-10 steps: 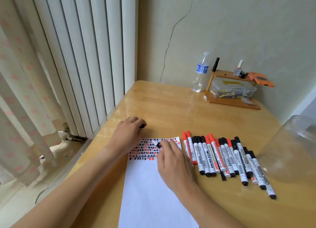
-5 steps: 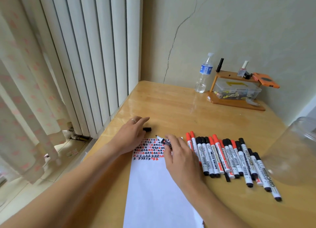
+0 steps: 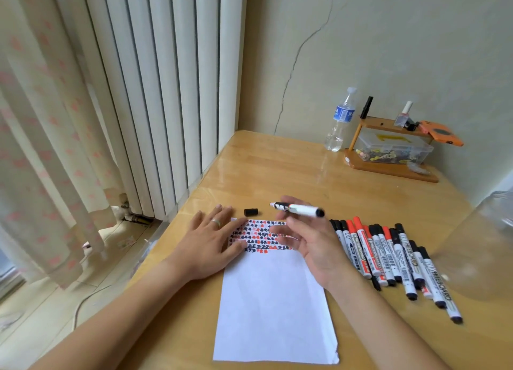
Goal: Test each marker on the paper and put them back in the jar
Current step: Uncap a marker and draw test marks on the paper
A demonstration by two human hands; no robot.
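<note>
Lifted off the paper [image 3: 273, 308] now, the right hand [image 3: 311, 239] pinches the uncapped marker [image 3: 297, 209] above the scribbles, lying level, nib leftward. Its cap [image 3: 251, 212] sits nearby. Left hand [image 3: 212, 239] lies flat, fingers relaxed. Jar [image 3: 483, 247] is cut off at right.

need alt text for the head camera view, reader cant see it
A person's right hand holds an uncapped white whiteboard marker above a white paper sheet with rows of red and black test marks, while the left hand lies flat on the sheet's edge. A small black cap lies on the wooden table; a row of capped markers and a clear jar sit to the right.
</note>
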